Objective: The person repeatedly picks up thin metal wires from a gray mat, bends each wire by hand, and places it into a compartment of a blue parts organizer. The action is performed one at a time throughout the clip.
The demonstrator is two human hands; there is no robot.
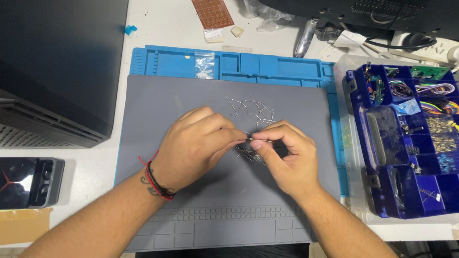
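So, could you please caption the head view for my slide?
Both hands, left hand and right hand, pinch a thin wire over a grey mat.

Person's arms and hands, seen from above. Both forearms are bare to the lower edge of the frame; no sleeves are visible. The left hand carries a thin red cord and a dark braided band side by side around the wrist, with a small dark marking on the forearm just beside them. The right hand and its wrist bear no ring, band or watch. Fingernails are short and unpainted.
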